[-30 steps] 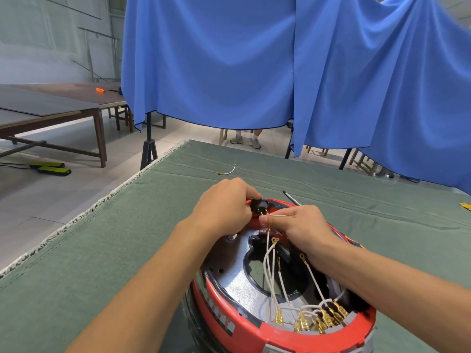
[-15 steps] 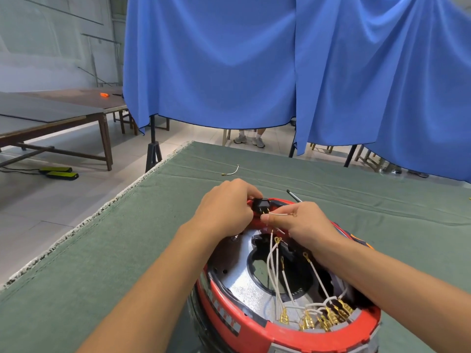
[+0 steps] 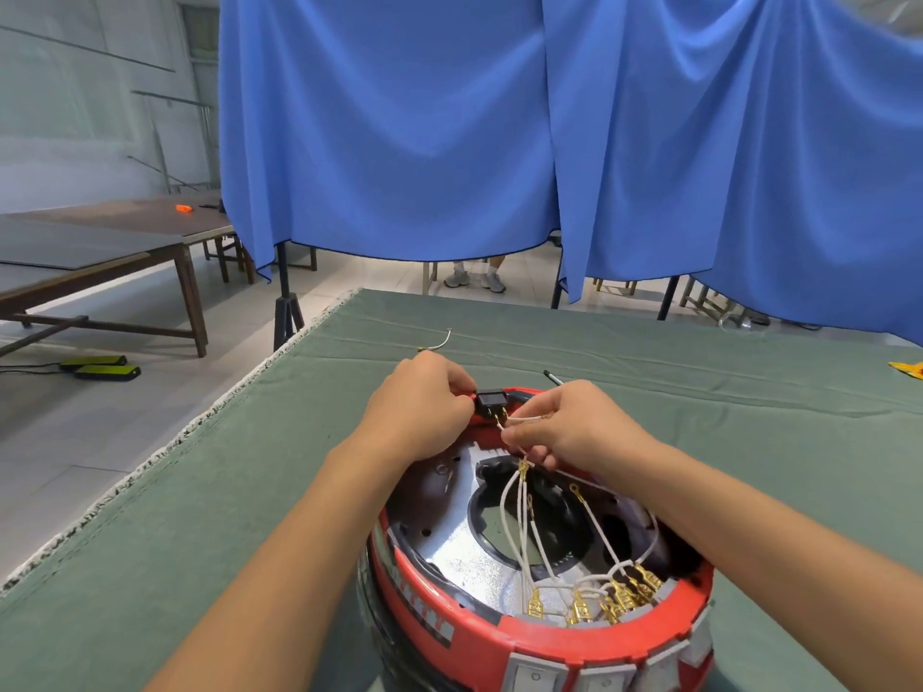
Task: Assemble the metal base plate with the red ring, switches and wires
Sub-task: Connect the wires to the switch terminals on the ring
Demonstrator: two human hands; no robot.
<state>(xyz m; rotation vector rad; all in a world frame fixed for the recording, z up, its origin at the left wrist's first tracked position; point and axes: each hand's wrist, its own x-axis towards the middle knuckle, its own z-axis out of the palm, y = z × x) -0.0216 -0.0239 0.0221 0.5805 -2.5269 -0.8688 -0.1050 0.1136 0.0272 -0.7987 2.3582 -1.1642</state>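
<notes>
A red ring (image 3: 479,626) surrounds a silver metal base plate (image 3: 449,556) on the green table. At the ring's far edge sits a small black switch (image 3: 492,401) with brass pins. My left hand (image 3: 417,407) grips that switch from the left. My right hand (image 3: 569,427) pinches a white wire (image 3: 524,419) right at the switch's pins. Several more white wires (image 3: 514,526) with brass terminals hang from my right hand down to a row of connectors (image 3: 599,599) at the ring's near edge.
The green cloth table (image 3: 249,491) ends at a frayed left edge. A loose short wire (image 3: 439,342) and a dark pen-like tool (image 3: 553,378) lie beyond the ring. Blue curtains (image 3: 449,142) hang behind; someone's feet (image 3: 474,279) show beneath. A yellow item (image 3: 906,368) lies far right.
Both hands stay at the switch. My right hand's fingers have shifted slightly down and the white wire end now lies against the switch pins. The camera has tilted a little.
</notes>
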